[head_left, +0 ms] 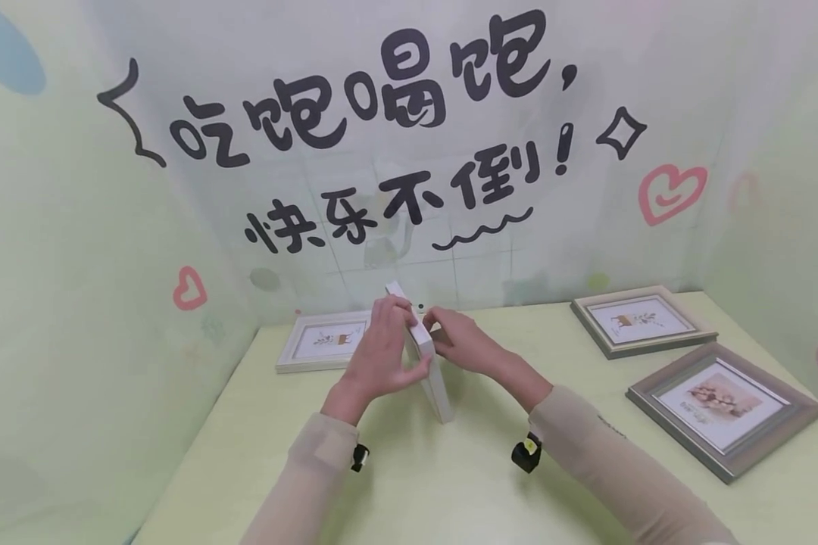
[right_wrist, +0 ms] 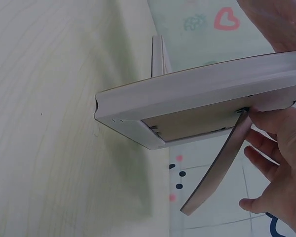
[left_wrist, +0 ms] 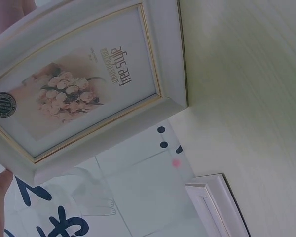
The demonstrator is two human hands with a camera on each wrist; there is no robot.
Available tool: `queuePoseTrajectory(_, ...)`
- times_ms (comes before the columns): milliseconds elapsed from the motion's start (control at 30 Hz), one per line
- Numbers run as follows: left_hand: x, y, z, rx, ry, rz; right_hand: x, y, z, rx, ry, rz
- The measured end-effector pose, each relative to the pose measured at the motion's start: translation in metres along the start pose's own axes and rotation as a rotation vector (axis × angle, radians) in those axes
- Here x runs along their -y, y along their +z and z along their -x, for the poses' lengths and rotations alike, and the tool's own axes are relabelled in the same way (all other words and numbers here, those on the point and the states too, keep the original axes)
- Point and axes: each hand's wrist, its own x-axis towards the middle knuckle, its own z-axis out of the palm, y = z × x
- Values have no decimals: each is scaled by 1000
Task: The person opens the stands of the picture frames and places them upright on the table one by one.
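A white picture frame with a thin gold inner line stands on edge on the table, nearly edge-on in the head view. Its front, in the left wrist view, carries a flower picture and a round dark sticker. My left hand grips its top edge, fingers over the top and thumb on the near side. Behind it, my right hand has its fingertips at the hinge of the brown support leg and pinches the leg near its upper end. The leg angles out from the backing.
Another white picture frame lies at the back left of the table. At the right lie a beige-silver frame and a brown-grey frame. A printed curtain hangs along the table's far edge. Each wrist wears a small black device.
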Motion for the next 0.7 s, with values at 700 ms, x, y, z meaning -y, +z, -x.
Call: queuePoseTrajectory(700,1,-1,1,-4,13,-6,-2,-16,35,43,2,-142)
